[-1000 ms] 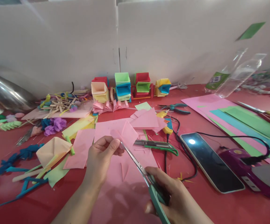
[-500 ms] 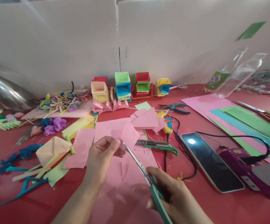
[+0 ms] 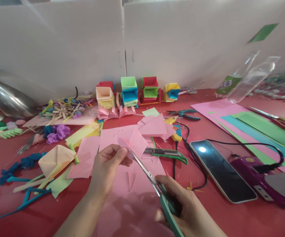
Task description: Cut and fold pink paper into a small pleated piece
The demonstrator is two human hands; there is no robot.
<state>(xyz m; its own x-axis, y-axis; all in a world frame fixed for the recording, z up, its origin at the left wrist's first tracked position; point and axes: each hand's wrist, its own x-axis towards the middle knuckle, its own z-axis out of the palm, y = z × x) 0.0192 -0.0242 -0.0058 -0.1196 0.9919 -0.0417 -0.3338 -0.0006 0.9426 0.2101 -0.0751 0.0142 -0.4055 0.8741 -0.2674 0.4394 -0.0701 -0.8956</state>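
Observation:
Between thumb and fingers, my left hand (image 3: 114, 161) pinches the lower corner of a folded piece of pink paper (image 3: 137, 142). My right hand (image 3: 179, 202) is closed round the green handles of a pair of scissors (image 3: 150, 176). The tips of the blades touch or lie just beside the pink paper, close to my left fingertips. Under both hands lies a large pink sheet (image 3: 122, 204) with thin paper offcuts (image 3: 131, 181) on it. A green utility knife (image 3: 165, 153) rests just beyond the scissors.
A phone (image 3: 223, 171) and a purple power strip (image 3: 250, 179) lie at right. Pliers (image 3: 185, 114) and a yellow glue gun (image 3: 175, 131) are farther back. Paper boxes (image 3: 129, 89) line the wall. A cream folded paper (image 3: 56, 158) lies at left, bottles (image 3: 253, 80) stand back right.
Hardly anything differs. The scissor handles in my right hand have shifted very slightly, and the view has moved a touch; my left hand keeps the pink paper in place.

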